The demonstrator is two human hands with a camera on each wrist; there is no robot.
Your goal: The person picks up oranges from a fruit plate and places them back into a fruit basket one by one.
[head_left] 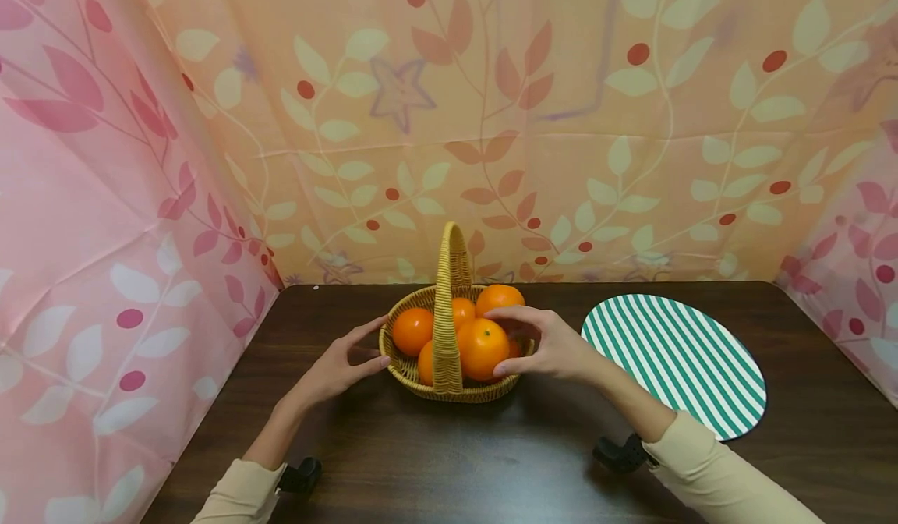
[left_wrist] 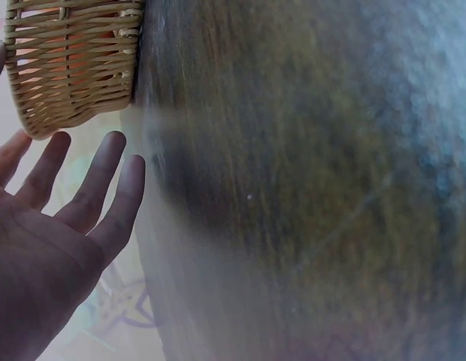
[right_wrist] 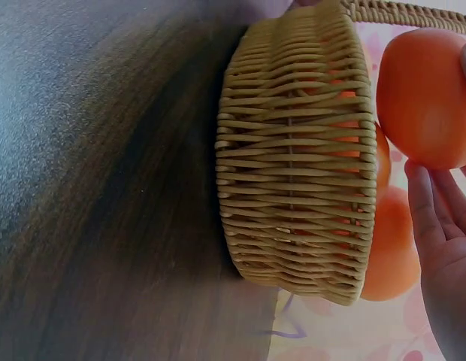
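A woven wicker basket [head_left: 456, 395] with a tall arched handle [head_left: 447, 306] stands on the dark table and holds several oranges, one of them at the left [head_left: 412, 331]. My right hand [head_left: 554, 345] grips a large orange [head_left: 484, 348] at the basket's front right, thumb on one side and fingers on the other. In the right wrist view this orange [right_wrist: 425, 98] sits above the rim, next to the handle. My left hand [head_left: 344, 364] is spread at the basket's left end, thumb and index fingertips at the rim. Its other fingers reach out loosely below the wicker in the left wrist view.
An oval placemat [head_left: 673, 360] with green and white stripes lies right of the basket, partly behind my right forearm. The dark wood table [head_left: 449, 462] meets a patterned cloth backdrop [head_left: 449, 118] at its far edge. Black wrist cameras [head_left: 620, 454] are strapped to both wrists.
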